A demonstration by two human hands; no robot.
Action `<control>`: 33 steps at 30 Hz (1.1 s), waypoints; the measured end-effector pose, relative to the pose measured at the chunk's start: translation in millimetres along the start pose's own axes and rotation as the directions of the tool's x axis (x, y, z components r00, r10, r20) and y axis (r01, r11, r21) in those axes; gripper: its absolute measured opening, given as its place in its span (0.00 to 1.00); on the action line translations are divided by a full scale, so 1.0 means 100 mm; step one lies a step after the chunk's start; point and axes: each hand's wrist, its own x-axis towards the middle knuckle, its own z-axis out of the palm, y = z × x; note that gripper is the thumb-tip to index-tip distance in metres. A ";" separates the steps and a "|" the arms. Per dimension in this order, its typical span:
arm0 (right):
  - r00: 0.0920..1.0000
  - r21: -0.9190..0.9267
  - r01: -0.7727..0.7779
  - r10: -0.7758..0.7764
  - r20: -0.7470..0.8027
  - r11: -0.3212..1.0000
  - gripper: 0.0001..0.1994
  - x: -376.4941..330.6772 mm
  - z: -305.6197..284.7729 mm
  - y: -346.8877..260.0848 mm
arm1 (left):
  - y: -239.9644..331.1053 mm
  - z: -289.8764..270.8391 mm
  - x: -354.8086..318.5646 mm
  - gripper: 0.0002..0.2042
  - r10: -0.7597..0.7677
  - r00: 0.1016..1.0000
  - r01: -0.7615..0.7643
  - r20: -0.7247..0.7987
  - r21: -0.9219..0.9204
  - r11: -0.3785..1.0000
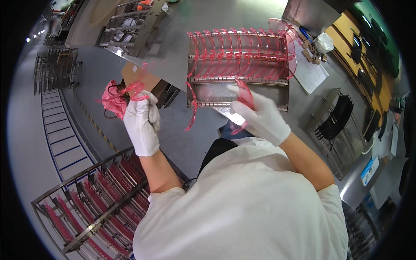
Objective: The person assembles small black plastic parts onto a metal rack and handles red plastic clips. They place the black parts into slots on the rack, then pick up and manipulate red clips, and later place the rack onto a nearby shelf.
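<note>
Both my hands wear white gloves. My left hand [142,128] is closed round a looped, see-through pink plastic piece [138,92], held up left of the metal rack. Just in front of that rack [284,93], my right hand [264,117] grips a curved pink plastic strip [245,96], its index finger reaching out to the left. Rows of similar curved pink pieces [240,63] fill the rack's two far sections. In its near section, one pink piece [193,110] hangs at the left end. My fingers partly hide both held pieces.
A wheeled frame [89,227] loaded with pink parts stands at lower left. Beyond my left hand are a crumpled pink bag [113,96] and a cardboard box [135,74]. Right of the rack lie a paper sheet [313,79] and a rack of black parts [337,116].
</note>
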 end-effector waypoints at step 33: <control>0.922 -0.197 -0.313 0.347 0.172 0.929 0.18 0.60 0.61 0.26 | -0.04 -0.28 -0.13 0.15 0.007 1.000 -0.007 0.001 -0.062 0.998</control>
